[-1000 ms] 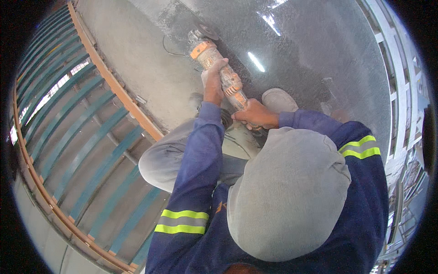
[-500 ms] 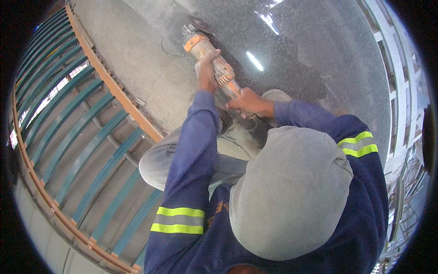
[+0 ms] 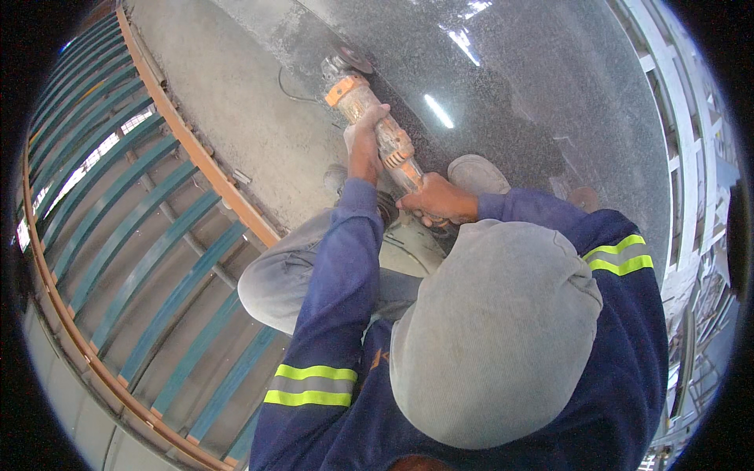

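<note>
An orange angle grinder (image 3: 395, 144), coated in pale dust, lies across both my hands with its head pointing away from me. My left hand (image 3: 364, 141) is wrapped round the front of its body, just behind the orange collar. Farther back, my right hand (image 3: 441, 198) grips the rear handle. The round disc (image 3: 355, 60) at the far end faces the dark, glossy floor (image 3: 518, 102); whether it touches the surface I cannot tell. Both navy sleeves reach forward past my grey-trousered knees. A dusty shoe (image 3: 477, 174) shows beside my right hand.
On the left runs a barrier of teal slats (image 3: 184, 228) along an orange rail (image 3: 188, 137). Between rail and grinder lies a pale, dusty floor strip (image 3: 236, 86) with a dark cable (image 3: 289, 93). White metal framing (image 3: 691, 157) curves along the right. A brownish disc (image 3: 583, 196) lies by my right sleeve.
The grinder and both hands have shifted slightly back toward me and to the right. Dust round the disc has thinned, so the disc shows more clearly. My grip is the same.
</note>
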Demonstrator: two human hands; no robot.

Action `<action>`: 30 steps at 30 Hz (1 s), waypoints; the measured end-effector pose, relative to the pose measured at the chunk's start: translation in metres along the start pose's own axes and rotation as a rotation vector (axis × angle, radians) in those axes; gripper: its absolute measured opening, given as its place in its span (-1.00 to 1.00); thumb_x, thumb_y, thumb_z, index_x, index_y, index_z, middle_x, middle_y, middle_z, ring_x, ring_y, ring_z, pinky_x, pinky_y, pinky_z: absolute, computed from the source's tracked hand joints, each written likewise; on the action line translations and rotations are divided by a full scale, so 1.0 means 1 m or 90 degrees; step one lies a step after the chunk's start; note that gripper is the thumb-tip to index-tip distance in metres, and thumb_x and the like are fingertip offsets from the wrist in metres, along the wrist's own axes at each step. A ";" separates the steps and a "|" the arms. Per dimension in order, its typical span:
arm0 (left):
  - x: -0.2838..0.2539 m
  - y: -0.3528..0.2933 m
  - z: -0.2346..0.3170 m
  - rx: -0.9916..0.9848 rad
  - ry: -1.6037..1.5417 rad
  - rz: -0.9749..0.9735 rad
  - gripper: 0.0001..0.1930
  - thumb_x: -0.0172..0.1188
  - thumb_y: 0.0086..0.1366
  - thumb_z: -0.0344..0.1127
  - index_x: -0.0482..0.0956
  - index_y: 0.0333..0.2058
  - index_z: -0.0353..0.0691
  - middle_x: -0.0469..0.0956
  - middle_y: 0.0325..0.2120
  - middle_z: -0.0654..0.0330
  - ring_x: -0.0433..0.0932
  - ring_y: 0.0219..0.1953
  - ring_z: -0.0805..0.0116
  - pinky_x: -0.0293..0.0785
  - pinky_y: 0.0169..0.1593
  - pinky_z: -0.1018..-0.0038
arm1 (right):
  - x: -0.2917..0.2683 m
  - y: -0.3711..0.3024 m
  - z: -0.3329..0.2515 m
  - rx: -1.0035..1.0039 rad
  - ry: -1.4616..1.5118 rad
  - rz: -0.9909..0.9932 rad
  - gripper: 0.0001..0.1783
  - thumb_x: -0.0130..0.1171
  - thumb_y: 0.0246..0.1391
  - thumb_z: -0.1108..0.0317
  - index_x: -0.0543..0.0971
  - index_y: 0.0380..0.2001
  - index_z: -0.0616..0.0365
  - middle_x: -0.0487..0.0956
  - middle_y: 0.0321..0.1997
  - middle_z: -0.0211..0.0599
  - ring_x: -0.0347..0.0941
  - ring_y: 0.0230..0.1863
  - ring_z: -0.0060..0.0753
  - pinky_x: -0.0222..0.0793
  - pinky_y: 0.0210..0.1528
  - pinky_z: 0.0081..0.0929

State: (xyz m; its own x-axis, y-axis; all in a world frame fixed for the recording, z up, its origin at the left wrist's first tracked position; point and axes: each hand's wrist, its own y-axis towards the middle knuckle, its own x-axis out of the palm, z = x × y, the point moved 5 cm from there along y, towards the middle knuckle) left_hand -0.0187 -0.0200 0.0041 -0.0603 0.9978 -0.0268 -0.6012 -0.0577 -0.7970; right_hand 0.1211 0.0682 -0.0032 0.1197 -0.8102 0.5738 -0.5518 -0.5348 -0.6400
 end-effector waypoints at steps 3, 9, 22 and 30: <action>-0.005 0.011 -0.002 0.042 -0.003 0.006 -0.62 0.31 0.11 -0.28 0.41 -0.17 -0.34 0.49 -0.49 0.09 0.57 -0.55 0.20 0.60 -0.46 0.26 | -0.001 0.005 0.006 0.004 0.002 -0.019 -0.59 0.38 -0.06 0.15 0.55 -0.44 0.35 0.53 -0.64 -0.29 0.43 -0.70 -0.49 0.28 -0.69 -0.45; -0.002 0.017 -0.006 0.020 -0.002 -0.003 -0.62 0.31 0.10 -0.30 0.42 -0.16 -0.34 0.49 -0.48 0.07 0.57 -0.54 0.19 0.59 -0.46 0.26 | -0.007 0.008 0.007 -0.018 -0.017 -0.019 -0.63 0.36 -0.05 0.19 0.54 -0.46 0.33 0.52 -0.64 -0.30 0.43 -0.71 -0.51 0.26 -0.70 -0.45; 0.007 0.026 -0.009 0.046 -0.014 -0.023 -0.66 0.31 0.07 -0.33 0.46 -0.23 -0.37 0.48 -0.52 0.12 0.55 -0.62 0.24 0.55 -0.56 0.29 | -0.011 0.003 -0.003 -0.007 0.046 -0.008 -0.66 0.35 0.02 0.24 0.46 -0.39 0.28 0.45 -0.63 -0.36 0.37 -0.75 -0.56 0.15 -0.81 -0.51; 0.007 0.016 -0.011 0.017 -0.016 -0.028 -0.66 0.29 0.12 -0.30 0.44 -0.17 -0.29 0.49 -0.50 0.12 0.57 -0.54 0.22 0.59 -0.46 0.29 | -0.010 -0.005 -0.002 0.021 0.035 -0.011 -0.64 0.38 0.00 0.21 0.48 -0.43 0.28 0.46 -0.62 -0.37 0.37 -0.73 -0.57 0.19 -0.77 -0.53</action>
State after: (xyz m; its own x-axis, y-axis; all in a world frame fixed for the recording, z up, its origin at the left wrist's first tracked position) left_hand -0.0201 -0.0132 -0.0152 -0.0533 0.9983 0.0244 -0.6251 -0.0143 -0.7804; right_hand 0.1216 0.0796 -0.0047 0.0830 -0.7872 0.6111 -0.5226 -0.5565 -0.6459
